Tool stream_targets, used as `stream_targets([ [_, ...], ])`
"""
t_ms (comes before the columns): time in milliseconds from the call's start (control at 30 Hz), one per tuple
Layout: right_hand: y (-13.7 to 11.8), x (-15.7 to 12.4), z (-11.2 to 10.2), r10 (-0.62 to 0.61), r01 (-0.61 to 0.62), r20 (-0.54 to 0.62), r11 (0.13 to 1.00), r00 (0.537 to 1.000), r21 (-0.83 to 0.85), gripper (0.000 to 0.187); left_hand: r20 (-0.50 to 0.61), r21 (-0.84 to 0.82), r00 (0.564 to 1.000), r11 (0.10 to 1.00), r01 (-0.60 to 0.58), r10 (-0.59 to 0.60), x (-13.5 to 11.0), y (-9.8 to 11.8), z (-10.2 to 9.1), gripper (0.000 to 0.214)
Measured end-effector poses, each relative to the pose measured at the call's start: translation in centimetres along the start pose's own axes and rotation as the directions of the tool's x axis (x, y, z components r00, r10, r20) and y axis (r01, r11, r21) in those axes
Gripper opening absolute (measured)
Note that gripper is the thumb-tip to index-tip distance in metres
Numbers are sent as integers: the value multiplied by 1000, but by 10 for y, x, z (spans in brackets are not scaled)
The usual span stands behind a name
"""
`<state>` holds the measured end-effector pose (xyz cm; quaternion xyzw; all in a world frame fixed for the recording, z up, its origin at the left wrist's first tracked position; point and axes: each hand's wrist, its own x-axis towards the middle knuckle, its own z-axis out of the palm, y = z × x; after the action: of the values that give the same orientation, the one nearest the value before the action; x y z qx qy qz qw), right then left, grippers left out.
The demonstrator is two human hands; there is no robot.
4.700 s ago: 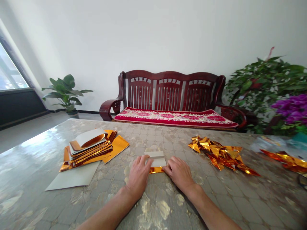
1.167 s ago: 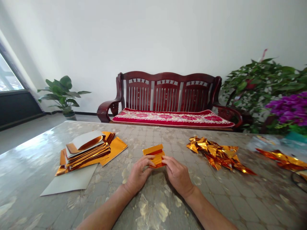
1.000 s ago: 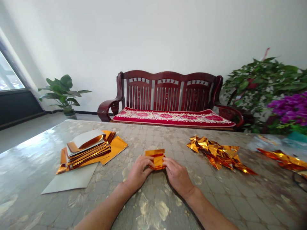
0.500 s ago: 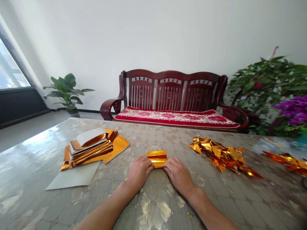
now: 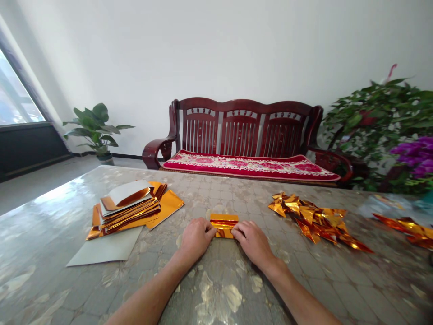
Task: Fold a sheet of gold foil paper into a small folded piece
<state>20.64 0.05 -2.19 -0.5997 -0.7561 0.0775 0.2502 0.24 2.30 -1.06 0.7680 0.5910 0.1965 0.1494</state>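
The left hand (image 5: 198, 237) pinched the left end of the folded gold foil (image 5: 224, 225); it lay on the table (image 5: 219, 275) between the hands, where even pressure seemed best for straight creases; the right hand (image 5: 253, 239) pinched the opposite end.

That glossy, flower-patterned table (image 5: 84, 289) has a messy stack of gold foil paper (image 5: 130, 214) over on the left, overlapping a pale sheet (image 5: 108, 248), a creased foil strip (image 5: 224, 225) mid-table, pointed foil pieces (image 5: 311, 216) heaped right, crumpled clear plastic (image 5: 382, 205) beyond.
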Motion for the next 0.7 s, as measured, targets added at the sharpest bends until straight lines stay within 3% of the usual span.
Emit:
stream_targets([
  [200,-2,0,2,17,-17,-16,1000,1000,-15,16,9,-21,1000,1000,24,-24,1,1,-3,26],
  [400,-1,-1,4,13,-14,-38,1000,999,-24,14,-32,-19,999,1000,-20,20,2,-5,1,18],
  [700,-2,0,5,32,-34,-39,998,999,-45,12,-11,-15,999,999,-43,43,2,-5,-2,16],
])
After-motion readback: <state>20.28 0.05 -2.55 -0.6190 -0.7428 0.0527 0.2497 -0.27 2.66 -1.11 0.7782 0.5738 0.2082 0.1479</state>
